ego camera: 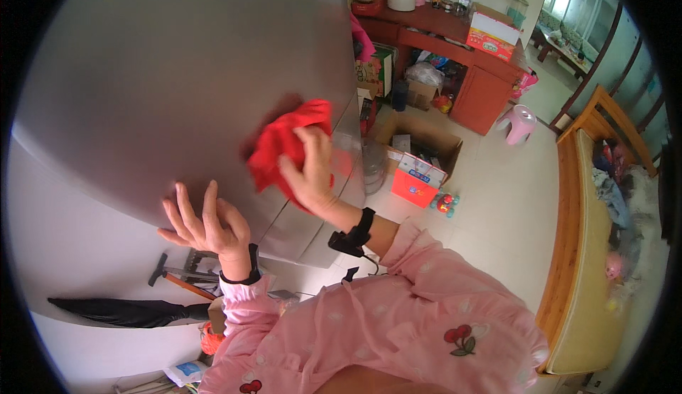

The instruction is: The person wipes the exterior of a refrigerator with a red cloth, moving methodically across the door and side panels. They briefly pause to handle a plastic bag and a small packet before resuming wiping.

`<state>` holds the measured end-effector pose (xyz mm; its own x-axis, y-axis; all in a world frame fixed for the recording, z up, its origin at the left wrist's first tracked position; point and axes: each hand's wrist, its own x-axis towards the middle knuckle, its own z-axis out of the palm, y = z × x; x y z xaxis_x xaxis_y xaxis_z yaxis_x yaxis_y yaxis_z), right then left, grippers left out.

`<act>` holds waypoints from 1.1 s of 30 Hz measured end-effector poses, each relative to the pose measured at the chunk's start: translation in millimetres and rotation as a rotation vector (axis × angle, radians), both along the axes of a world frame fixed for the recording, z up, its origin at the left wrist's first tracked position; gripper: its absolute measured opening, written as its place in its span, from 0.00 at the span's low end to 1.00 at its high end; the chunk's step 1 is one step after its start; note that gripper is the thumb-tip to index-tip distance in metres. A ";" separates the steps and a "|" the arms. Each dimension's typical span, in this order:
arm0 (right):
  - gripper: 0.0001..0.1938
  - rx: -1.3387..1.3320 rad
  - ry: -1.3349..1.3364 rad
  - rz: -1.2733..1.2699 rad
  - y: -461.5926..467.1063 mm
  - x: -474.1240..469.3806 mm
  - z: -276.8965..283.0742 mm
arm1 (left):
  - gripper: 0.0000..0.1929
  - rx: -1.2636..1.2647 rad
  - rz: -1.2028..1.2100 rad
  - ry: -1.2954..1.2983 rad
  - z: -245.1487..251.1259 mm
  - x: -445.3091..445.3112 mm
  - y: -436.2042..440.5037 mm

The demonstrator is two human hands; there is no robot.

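A tall grey refrigerator (213, 74) with a smooth, faintly reflective front fills the upper left of the head view. Against that front, my right hand (311, 173) holds a bunched red cloth (277, 144), fingers bent over its right part. The cloth is slightly blurred and its reflection shows beside it. My left hand (210, 223) rests its spread fingertips on the refrigerator near its left edge, with nothing in it. Below the cloth, seams (282, 210) cross the refrigerator's front. A black strap with a small device (349, 239) is on my right wrist, and another black strap (253, 266) on my left.
A reddish wooden desk (485, 93) carries buckets and boxes at the back. On the tiled floor stand an open cardboard box (453, 152), a red gift bag (413, 186) and a pink stool (519, 122). A wooden daybed (581, 287) lies right; a folded black umbrella (128, 311) is lower left.
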<state>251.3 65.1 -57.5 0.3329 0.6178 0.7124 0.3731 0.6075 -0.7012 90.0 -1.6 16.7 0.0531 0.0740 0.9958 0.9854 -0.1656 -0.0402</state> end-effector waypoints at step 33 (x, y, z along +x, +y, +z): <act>0.16 0.402 -0.291 0.292 -94.8 -74.2 92.9 | 0.44 -0.328 -0.708 -0.519 -15.1 -43.8 -39.7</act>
<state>177.2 -29.7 35.5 -0.0552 0.3166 0.9470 0.2931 0.9118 -0.2877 46.2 -41.3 1.5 -0.2519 0.4758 0.8427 0.5323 -0.6591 0.5313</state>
